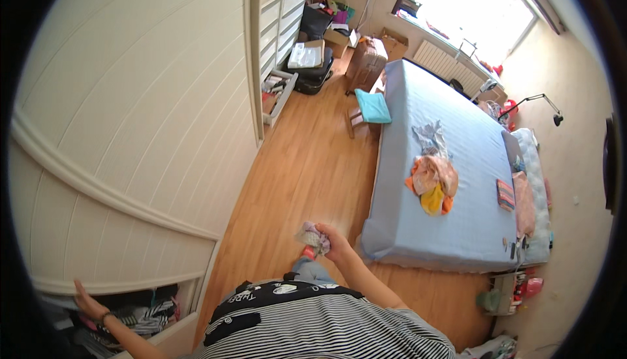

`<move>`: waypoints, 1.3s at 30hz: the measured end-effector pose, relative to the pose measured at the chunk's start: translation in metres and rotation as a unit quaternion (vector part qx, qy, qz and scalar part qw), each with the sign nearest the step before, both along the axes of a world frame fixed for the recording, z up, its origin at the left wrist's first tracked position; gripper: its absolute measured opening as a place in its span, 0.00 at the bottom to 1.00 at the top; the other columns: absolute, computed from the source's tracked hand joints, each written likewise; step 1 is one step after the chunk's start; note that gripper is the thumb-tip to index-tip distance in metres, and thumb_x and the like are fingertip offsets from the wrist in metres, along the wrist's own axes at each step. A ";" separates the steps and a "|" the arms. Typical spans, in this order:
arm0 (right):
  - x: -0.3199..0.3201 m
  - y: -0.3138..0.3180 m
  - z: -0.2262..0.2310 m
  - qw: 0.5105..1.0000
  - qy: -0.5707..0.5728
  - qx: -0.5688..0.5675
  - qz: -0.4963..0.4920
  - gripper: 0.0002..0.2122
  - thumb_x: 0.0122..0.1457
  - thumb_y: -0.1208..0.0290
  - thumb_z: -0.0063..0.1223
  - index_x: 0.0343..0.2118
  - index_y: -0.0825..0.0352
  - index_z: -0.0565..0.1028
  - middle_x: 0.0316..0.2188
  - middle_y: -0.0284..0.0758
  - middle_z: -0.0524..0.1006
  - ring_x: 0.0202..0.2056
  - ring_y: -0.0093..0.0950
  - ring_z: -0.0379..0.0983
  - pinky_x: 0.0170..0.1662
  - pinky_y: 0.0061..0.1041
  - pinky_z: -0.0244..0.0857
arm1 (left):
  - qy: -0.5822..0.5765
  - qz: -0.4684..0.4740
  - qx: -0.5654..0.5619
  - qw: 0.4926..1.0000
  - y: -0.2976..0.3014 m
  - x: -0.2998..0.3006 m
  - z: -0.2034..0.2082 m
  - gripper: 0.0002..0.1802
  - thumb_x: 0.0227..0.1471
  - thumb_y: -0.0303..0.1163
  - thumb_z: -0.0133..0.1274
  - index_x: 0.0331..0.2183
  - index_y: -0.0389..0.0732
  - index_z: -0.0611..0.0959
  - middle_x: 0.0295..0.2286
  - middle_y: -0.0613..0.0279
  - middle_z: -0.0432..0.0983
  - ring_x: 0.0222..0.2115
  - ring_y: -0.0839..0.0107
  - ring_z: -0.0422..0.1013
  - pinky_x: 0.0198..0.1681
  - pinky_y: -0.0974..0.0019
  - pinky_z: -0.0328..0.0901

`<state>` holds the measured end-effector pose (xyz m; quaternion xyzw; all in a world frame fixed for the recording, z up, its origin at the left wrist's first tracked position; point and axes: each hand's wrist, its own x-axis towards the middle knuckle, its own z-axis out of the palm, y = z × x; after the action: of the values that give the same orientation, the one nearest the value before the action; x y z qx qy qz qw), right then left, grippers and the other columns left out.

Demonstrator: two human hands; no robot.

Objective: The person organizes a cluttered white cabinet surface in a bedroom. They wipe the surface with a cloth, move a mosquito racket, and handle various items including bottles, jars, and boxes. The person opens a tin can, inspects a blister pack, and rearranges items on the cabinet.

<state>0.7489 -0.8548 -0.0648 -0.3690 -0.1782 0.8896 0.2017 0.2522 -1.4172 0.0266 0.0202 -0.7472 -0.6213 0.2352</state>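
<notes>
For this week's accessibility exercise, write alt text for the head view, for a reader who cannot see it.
Seen from above in a bedroom, a person's right hand holds a small bundle of cloth over the wooden floor, while the left hand rests at an open drawer of clothes. A blue bed with a heap of clothes lies to the right.

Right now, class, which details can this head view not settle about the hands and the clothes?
- Bunched cloth in the right hand: garment type too small, crumpled.
- Drawer contents: cut off by the dark fisheye rim.
- Left hand: grip unclear.
- Clothes pile on the bed: single items too small.
</notes>
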 end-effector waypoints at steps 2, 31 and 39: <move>0.007 0.038 -0.006 1.000 0.010 -0.008 0.015 0.10 0.58 0.66 0.49 0.38 0.68 0.73 0.30 0.36 0.78 0.30 0.29 0.76 0.33 0.31 0.74 | -0.023 0.253 -0.256 0.933 0.025 0.034 0.011 0.29 0.54 0.39 0.54 0.50 0.26 0.72 0.49 0.43 0.71 0.48 0.51 0.69 0.52 0.53 0.63; -0.241 0.586 0.026 0.971 0.090 0.086 0.206 0.08 0.59 0.70 0.48 0.36 0.69 0.74 0.32 0.37 0.77 0.33 0.29 0.77 0.35 0.27 0.72 | -0.024 0.539 -0.126 0.833 0.474 -0.049 -0.124 0.38 0.63 0.50 0.24 0.55 0.20 0.53 0.58 0.30 0.47 0.58 0.39 0.50 0.59 0.42 0.53; -0.331 0.714 0.012 0.975 0.067 0.010 0.214 0.09 0.59 0.70 0.47 0.36 0.72 0.73 0.33 0.39 0.77 0.34 0.31 0.77 0.37 0.30 0.73 | -0.237 0.508 0.015 0.828 0.586 -0.030 -0.162 0.31 0.64 0.45 0.27 0.48 0.26 0.72 0.47 0.37 0.69 0.46 0.47 0.69 0.50 0.50 0.67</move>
<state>0.4179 -0.1405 -0.0530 -0.2600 -0.2483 0.9329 0.0224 0.2220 -0.8313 -0.1357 0.5469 -0.6551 -0.4013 0.3326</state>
